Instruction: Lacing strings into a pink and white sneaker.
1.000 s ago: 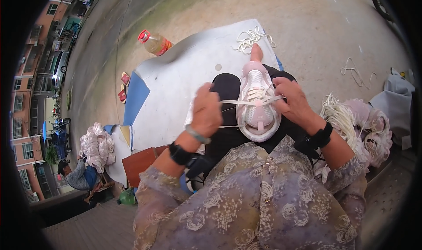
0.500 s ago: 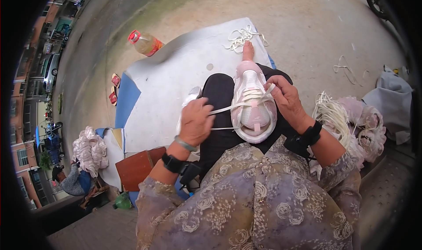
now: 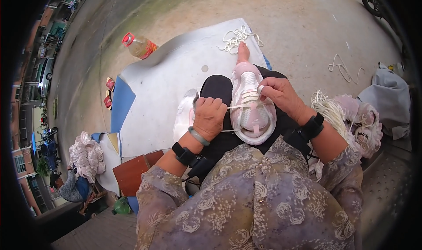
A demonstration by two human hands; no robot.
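On my lap (image 3: 283,126) rests the pink-and-white shoe (image 3: 252,116), its toe pointing away. My left hand (image 3: 210,118) is curled tight around its white lace (image 3: 239,106), pulled taut sideways; my right hand (image 3: 281,96) pinches lace between the fingers over the shoe's edge. Left, another shoe (image 3: 181,122) sits on white sheeting (image 3: 154,100); farther off are loose laces (image 3: 235,43) and a red-capped bottle (image 3: 142,48).

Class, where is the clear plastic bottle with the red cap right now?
In the head view, the clear plastic bottle is at upper left, by the edge of the large white sheet, above and right of the red sandals.
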